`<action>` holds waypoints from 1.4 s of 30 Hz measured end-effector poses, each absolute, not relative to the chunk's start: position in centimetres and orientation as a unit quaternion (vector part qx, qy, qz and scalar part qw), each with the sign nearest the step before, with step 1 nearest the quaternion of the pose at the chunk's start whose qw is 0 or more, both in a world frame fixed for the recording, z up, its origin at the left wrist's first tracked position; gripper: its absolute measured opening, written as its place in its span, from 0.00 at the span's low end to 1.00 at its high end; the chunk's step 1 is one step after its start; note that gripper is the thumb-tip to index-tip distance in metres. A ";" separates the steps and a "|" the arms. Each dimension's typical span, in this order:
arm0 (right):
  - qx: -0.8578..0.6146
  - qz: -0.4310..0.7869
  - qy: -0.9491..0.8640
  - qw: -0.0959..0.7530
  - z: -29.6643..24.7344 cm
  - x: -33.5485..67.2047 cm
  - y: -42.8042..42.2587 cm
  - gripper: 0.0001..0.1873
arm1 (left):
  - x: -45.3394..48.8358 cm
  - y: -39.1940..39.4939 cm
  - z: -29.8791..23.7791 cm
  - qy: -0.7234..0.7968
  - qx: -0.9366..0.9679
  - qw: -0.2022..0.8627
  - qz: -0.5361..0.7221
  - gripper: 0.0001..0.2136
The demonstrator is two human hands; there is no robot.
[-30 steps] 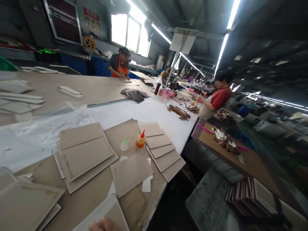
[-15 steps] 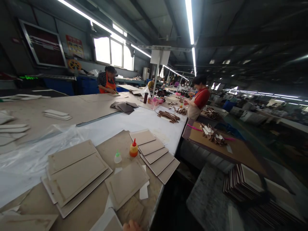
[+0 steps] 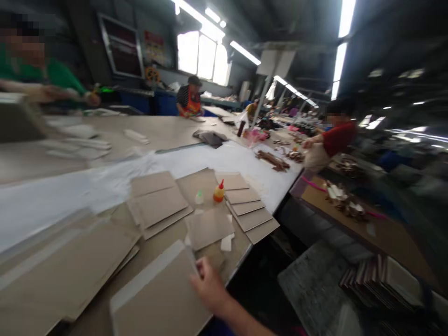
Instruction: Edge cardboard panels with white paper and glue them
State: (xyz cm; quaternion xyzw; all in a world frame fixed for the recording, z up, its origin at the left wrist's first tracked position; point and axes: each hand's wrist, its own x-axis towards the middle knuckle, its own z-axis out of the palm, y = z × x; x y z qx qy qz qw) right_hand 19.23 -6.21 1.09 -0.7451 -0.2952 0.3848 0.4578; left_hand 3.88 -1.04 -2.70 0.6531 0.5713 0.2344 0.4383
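Observation:
My right hand (image 3: 208, 285) reaches in from the bottom edge and pinches the near right corner of a grey cardboard panel with a white strip along its edge (image 3: 157, 296), which lies flat on the table (image 3: 105, 135). The picture is smeared by motion, so the grip is only roughly visible. Beyond the hand lie a single grey board (image 3: 209, 227) and a white paper slip (image 3: 227, 242). An orange glue bottle (image 3: 219, 191) and a small clear bottle with a green cap (image 3: 199, 197) stand further back. My left hand is out of view.
A stack of grey boards (image 3: 159, 201) and a fanned row of boards (image 3: 249, 209) flank the bottles. Large boards (image 3: 63, 275) lie at the left. A person in green (image 3: 38, 74) works at the far left; others in an orange apron (image 3: 189, 98) and in red (image 3: 334, 136) stand further off. A lower brown side table (image 3: 353, 228) is on the right.
The view has swung and dropped. My right hand has come up from the bottom edge onto the panel's corner. A person in green now shows at the far left.

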 end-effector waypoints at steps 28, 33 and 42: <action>-0.589 0.641 -0.235 0.433 4.1 17.9 -4.3 0.24 | -4.3 -5.3 3.8 0.540 0.101 0.692 0.468 0.18; -0.588 0.651 -0.244 0.413 3.6 17.1 -3.9 0.28 | -4.9 -5.6 4.5 0.535 0.094 0.673 0.503 0.18; -0.531 0.683 -0.351 0.359 4.3 10.5 -0.2 0.22 | -10.5 -6.5 6.0 0.555 0.053 0.596 0.578 0.18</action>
